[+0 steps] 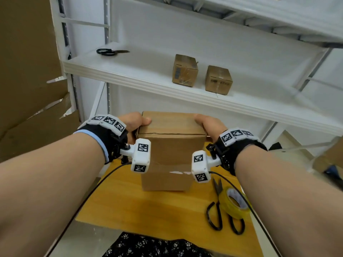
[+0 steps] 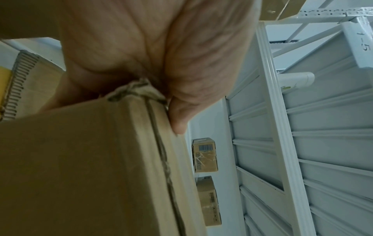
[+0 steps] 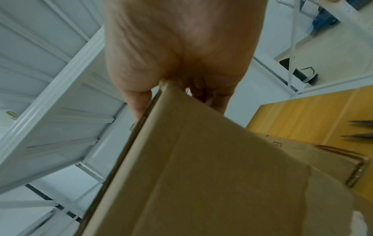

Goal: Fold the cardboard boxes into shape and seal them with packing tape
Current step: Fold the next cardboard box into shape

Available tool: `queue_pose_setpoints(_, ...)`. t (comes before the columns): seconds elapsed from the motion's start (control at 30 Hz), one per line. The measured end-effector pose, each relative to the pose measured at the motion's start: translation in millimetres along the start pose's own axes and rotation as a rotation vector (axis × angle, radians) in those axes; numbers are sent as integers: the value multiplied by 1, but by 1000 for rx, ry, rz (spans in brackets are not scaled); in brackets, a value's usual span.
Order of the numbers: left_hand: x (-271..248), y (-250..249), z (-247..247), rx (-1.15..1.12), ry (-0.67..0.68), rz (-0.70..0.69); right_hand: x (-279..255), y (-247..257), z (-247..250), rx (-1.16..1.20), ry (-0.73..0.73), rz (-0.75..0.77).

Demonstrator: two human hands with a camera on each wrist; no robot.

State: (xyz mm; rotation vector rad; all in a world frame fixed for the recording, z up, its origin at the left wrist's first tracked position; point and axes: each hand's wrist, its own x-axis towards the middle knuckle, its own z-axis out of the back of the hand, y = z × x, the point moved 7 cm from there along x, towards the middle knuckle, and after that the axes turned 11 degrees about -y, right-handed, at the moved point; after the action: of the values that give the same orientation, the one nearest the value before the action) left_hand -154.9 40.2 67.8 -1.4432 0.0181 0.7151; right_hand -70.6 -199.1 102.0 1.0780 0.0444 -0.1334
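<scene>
Gripping cardboard box (image 1: 171, 143) at its top corners, left hand (image 1: 134, 123) and right hand (image 1: 208, 125) clasping it above the wooden table (image 1: 130, 204). Keep flaps flush; fetch tape roll (image 1: 234, 203) at four o'clock.

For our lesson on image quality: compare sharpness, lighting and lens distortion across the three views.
Head view: evenly lit and sharp on the cardboard box, with shelf edges bowed by the wide lens. Left wrist view: dim, the left hand blurred close to the lens. Right wrist view: the right hand and the box's near face soft, shelving lines splayed.
</scene>
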Motion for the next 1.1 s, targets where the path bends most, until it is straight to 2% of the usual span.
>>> queue_pose_setpoints(0.17,6,2,6,-154,-36,91,1,28,11,375,6,-33)
queue_pose_setpoints(0.23,7,6,8,-190,-61,116,9,39,11,258,51,30)
queue_pose_setpoints(0.3,12,12,5,-218,-52,134,10,48,6,-3,94,164)
queue_pose_setpoints(0.37,14,17,1,-221,-45,147,9,53,4,-175,70,262)
queue_pose_setpoints(0.43,20,21,0,-221,-58,148,9,56,2,-162,59,296)
queue_pose_setpoints(0.57,29,34,-2,-248,-76,198,6,57,0,18,23,323)
queue_pose_setpoints(0.67,35,50,-8,-234,-87,225,0,64,-5,63,59,377)
queue_pose_setpoints(0.8,46,76,-8,-176,-109,231,-2,46,-27,-40,189,363)
queue_pose_setpoints(0.93,76,95,8,-29,-150,161,-11,25,-57,-103,329,332)
queue_pose_setpoints(1.03,74,101,16,-44,-134,231,-18,21,-80,-163,361,345)
queue_pose_setpoints(1.1,73,104,17,-70,-63,268,-21,22,-92,-229,346,389)
